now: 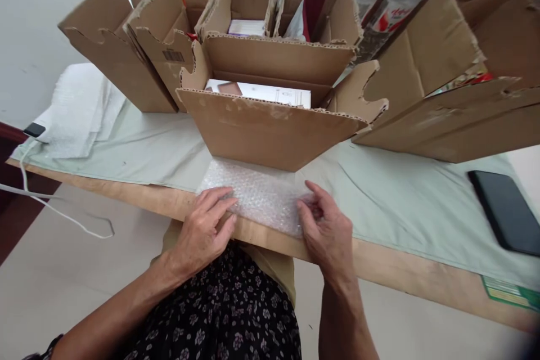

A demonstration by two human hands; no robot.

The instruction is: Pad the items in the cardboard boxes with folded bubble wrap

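A clear sheet of bubble wrap (261,194) lies flat at the table's front edge, just before a cardboard box. My left hand (206,222) rests on its left end with the fingers stretched out and the thumb apart. At the right end, my right hand (324,222) has its fingers curled in and its thumb at the edge of the wrap, seeming to pinch it. The inner fingers of that hand are partly hidden. Right behind the wrap stands the open cardboard box (270,129), with a white printed carton (270,94) inside.
Several cut-open cardboard boxes (113,62) line the back, with another large one (455,124) at right. Bubble wrap sheets (78,107) are piled at left near a white cable (63,216). A black phone (506,211) lies at right. Clear bottles (396,3) stand behind.
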